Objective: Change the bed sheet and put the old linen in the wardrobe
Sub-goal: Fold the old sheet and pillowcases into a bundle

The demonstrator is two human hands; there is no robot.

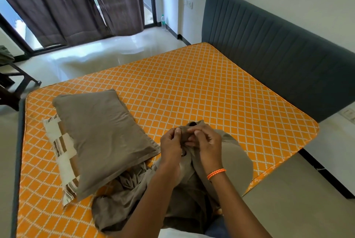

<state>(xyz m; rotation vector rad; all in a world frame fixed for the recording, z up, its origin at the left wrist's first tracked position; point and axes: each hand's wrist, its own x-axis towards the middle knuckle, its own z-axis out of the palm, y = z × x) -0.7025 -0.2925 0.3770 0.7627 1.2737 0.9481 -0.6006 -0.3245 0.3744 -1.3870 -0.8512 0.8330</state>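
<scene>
A taupe sheet (123,205) lies bunched on the near edge of the bare orange mattress (192,87). My left hand (171,146) and my right hand (207,144) both pinch a gathered corner of that sheet and hold it raised above the mattress. The rest of the cloth hangs down under my forearms. A taupe pillow (101,136) lies to the left, on top of a striped brown and white pillow (61,153).
A dark grey padded headboard (269,45) runs along the right of the bed. Brown curtains (67,3) hang at glass doors beyond a glossy floor. A water bottle (163,22) stands by the wall. Dark wooden furniture (11,84) sits at far left.
</scene>
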